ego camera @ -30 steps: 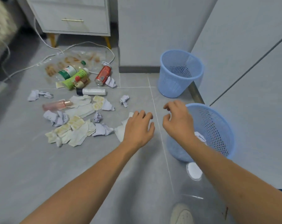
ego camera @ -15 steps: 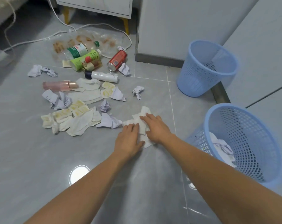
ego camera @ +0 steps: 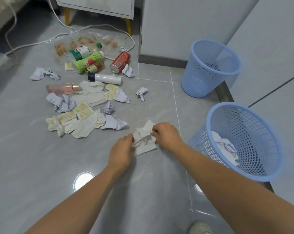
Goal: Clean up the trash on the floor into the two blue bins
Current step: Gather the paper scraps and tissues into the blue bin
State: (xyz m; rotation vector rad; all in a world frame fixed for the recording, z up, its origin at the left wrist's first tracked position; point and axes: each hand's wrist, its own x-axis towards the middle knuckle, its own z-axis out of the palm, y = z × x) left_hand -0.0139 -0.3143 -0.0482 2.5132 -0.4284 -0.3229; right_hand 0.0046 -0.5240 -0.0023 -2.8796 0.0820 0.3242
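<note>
A white tissue [ego camera: 145,140] lies crumpled on the grey floor, pinched from both sides by my left hand [ego camera: 122,152] and my right hand [ego camera: 166,135]. The near blue bin [ego camera: 215,112] stands just right of my right hand and holds crumpled white paper [ego camera: 225,147]. The far blue bin [ego camera: 195,53] looks empty. Left of my hands lies a pile of tissues and paper balls [ego camera: 85,119]. Behind it are a red can [ego camera: 120,62], a green bottle [ego camera: 88,62], a white tube [ego camera: 105,78] and a pink bottle [ego camera: 61,87].
A white cabinet on yellow legs [ego camera: 99,7] stands at the back, with a white cable [ego camera: 33,44] trailing across the floor. Grey walls and a dark skirting [ego camera: 161,62] close off the right side. My shoe [ego camera: 200,228] shows at the bottom edge.
My hands dropped from near the bin to the tissue on the floor. They went from lying flat on it to gathering and pinching it between them.
</note>
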